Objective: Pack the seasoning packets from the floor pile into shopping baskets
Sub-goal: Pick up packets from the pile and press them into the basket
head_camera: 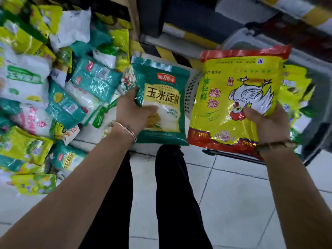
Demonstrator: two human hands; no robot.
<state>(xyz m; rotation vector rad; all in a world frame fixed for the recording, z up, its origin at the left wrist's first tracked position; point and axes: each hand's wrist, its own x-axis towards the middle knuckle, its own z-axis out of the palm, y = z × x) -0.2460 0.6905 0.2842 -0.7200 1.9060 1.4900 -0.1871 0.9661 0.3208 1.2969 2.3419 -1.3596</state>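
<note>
1. I see the left hand (132, 112) gripping a teal packet (161, 103) by its left edge, thumb across the front, packet held upright above the floor (233, 194).
2. The right hand (265, 123) holds a yellow packet (239, 97) from its lower right, thumb on the printed chicken; print reads upside down from here.
3. The two packets sit side by side, edges close, a narrow gap between them; I can't tell if they touch.
4. A white basket (191, 90) with a perforated wall shows through that gap, behind both packets. More yellow packets lie right of the held one, in a dark-edged basket (312, 133) as far as I can tell.
5. The pile (53, 97) fills the left side, reaching right up to the left hand. Tiled floor below and between the arms is open; dark trouser legs (172, 194) stand there.
6. Teal packet: yellow label panel, red logo, white powder behind a clear window. Yellow packet: glossy, red bands top and bottom.
</note>
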